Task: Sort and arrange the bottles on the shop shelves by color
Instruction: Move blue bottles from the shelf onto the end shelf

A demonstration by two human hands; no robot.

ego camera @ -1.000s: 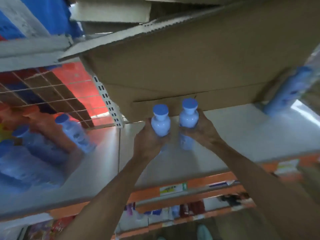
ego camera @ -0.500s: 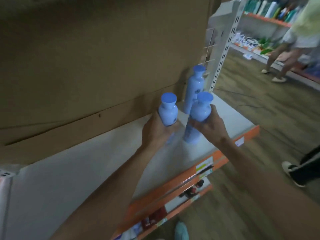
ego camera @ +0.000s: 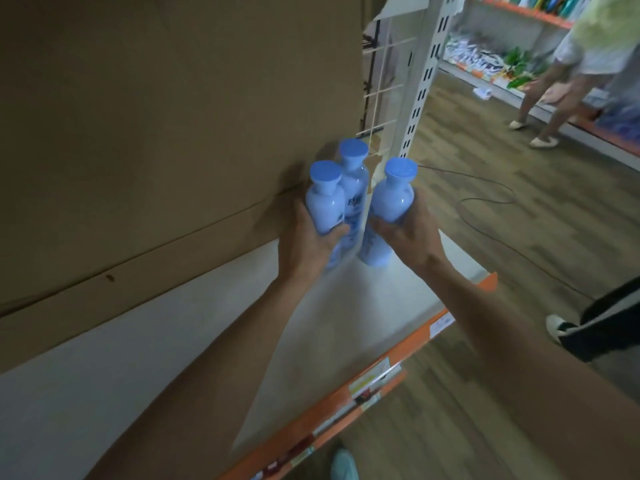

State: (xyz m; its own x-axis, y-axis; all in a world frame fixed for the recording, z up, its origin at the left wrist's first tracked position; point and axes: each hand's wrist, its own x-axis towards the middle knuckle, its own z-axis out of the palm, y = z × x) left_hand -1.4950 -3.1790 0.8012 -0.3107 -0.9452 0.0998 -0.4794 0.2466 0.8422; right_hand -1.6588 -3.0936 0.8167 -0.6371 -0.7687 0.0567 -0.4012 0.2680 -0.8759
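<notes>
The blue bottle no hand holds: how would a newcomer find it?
Find the big cardboard box on the white shelf, beside the slotted post. At its right end are three blue-capped bottles. The rear bottle, behind the ones gripped by the left hand and right hand, alone is free.

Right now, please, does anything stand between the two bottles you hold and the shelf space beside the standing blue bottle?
Nothing visible does: the shelf lies bare beside the standing bottle, under the left bottle, gripped by the left hand, and the right bottle, gripped by the right hand.
</notes>
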